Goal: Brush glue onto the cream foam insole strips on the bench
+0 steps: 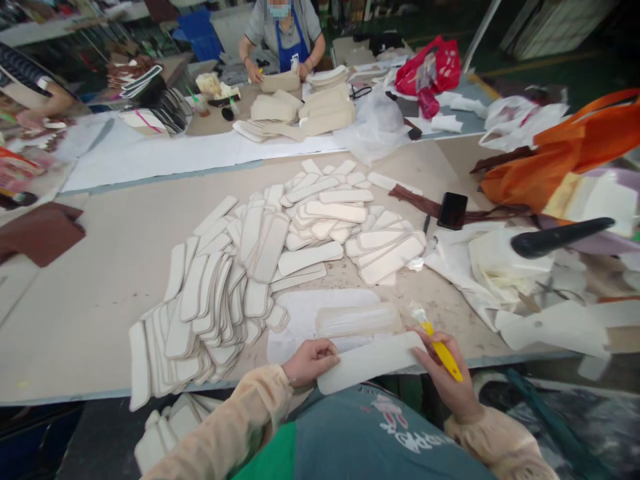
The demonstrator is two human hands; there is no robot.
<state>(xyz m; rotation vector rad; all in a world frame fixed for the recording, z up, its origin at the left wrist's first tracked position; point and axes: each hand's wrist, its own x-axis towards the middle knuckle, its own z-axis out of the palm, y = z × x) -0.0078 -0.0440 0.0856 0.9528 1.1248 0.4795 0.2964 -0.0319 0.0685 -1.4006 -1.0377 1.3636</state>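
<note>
A long white panel with rounded corners (373, 363) spans the space between my hands at the table's front edge. My left hand (313, 362) pinches its left end. At the other end, my right hand (447, 370) grips the panel and also keeps a yellow-handled brush (443, 350) tucked in the fingers, bristles pointing up and away. Just beyond lies another panel (357, 320) that looks wet and streaked, resting on a white sheet (295, 300). Many similar pale panels (270, 247) are heaped behind and to the left.
To the right stand a tub of pale paste (510, 263) with a black handle (560, 238), a phone (453, 210) and an orange bag (575, 160). A co-worker in a blue apron (295, 47) handles panels across the table. Brown material (40, 233) lies left.
</note>
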